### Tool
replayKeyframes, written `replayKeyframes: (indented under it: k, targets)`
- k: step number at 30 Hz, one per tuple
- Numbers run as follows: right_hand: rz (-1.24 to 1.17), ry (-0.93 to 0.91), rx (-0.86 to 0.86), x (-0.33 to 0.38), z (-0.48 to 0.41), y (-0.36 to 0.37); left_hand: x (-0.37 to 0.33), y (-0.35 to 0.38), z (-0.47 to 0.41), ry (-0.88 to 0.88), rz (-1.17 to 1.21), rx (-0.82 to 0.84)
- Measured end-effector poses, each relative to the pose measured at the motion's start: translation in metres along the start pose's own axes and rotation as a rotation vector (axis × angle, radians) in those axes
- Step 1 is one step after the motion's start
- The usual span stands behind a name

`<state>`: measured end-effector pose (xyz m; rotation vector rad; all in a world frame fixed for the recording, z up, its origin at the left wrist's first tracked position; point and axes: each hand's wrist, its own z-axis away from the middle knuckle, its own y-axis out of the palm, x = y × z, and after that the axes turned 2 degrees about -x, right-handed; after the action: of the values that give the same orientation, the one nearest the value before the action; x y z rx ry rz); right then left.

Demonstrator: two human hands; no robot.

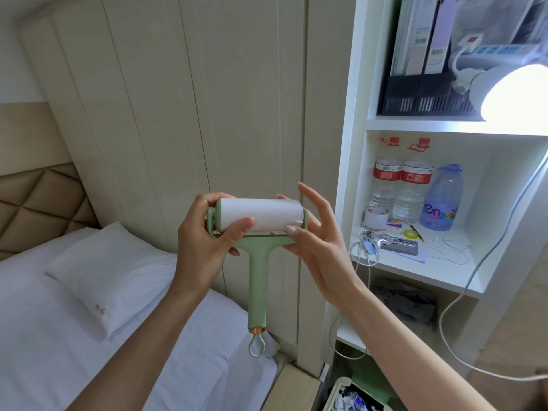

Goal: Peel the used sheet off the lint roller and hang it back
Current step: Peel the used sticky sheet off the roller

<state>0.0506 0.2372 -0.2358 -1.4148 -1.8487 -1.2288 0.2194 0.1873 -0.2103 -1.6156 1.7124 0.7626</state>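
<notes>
A pale green lint roller [257, 280] with a white paper roll [262, 213] is held in mid-air, roll lying sideways on top, handle and hanging loop pointing down. My left hand [204, 241] grips the roll's left end and frame, thumb pressed on the front of the white sheet. My right hand [314, 232] is at the roll's right end, its thumb tip touching the sheet's lower right edge and the other fingers spread apart behind the roll. I cannot make out a lifted sheet edge.
A bed with a white pillow [98, 277] lies at lower left. A white shelf unit [415, 126] stands on the right with water bottles [412, 188], tape, keys and a lit lamp [516, 93]. A waste bin [353, 396] with paper scraps sits at the bottom. Cream wardrobe panels are behind.
</notes>
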Motion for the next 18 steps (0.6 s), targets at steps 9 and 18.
replayKeyframes:
  k: [9,18]
  targets:
    - [0.413,-0.429,-0.27,-0.009,0.002,-0.011,0.004,-0.003,-0.002,-0.052,0.018,-0.024]
    - [0.476,-0.388,-0.319,-0.014,-0.003,-0.01,0.011,-0.001,-0.003,-0.17,0.055,0.088]
